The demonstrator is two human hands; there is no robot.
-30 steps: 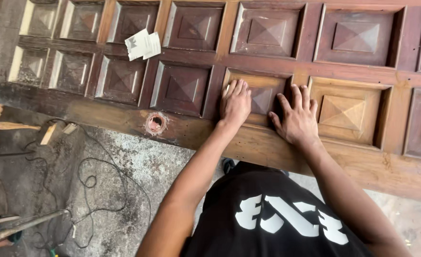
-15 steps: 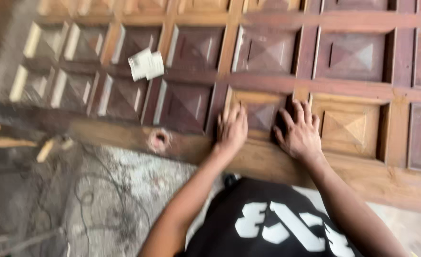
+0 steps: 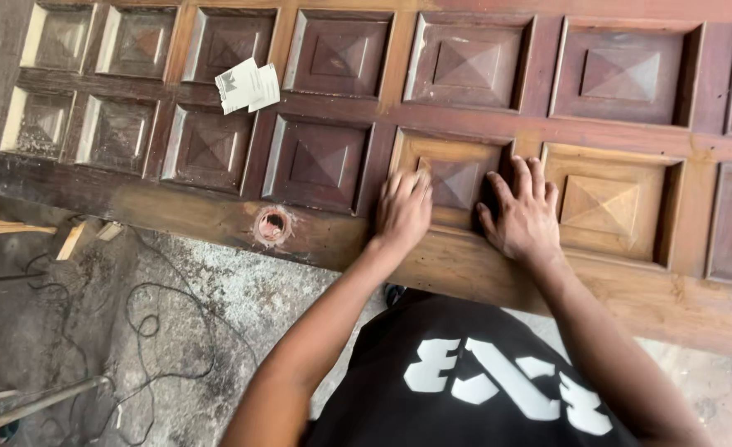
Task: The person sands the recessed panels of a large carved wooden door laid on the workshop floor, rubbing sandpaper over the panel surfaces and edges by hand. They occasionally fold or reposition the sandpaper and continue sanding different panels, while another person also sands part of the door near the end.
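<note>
Both hands lie flat on a carved wooden door [image 3: 465, 74] laid across the floor. The left hand [image 3: 403, 211] and right hand [image 3: 525, 217] press the pale raised panel [image 3: 453, 182] near the door's lower edge, fingers spread, gripping nothing. Left along that edge sits a round lock hole [image 3: 272, 225]. Folded papers [image 3: 248, 85] rest farther up. Loose cable [image 3: 146, 323] crosses the concrete floor [image 3: 217, 290] below

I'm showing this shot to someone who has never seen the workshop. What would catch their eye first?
The big carved wooden door lying flat, its raised pyramid panels filling the upper frame. Next, the left hand and right hand pressed flat on one paler panel near the middle. Then the round lock hole in the near edge and folded white papers at upper left.
</note>
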